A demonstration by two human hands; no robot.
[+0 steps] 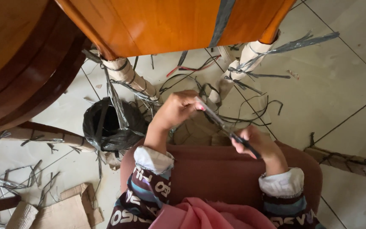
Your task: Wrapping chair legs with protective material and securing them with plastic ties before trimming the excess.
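Soft, even daylight fills the view. The tiled floor [339,85] looks bright and pale; glossy wood [166,21] shows mild sheen. Shadows are faint. Edges bend slightly; focus is fair.

I see a pale tiled floor [344,85] littered with grey strips [250,75] and cardboard scraps [64,212], under polished orange wooden furniture [166,21].
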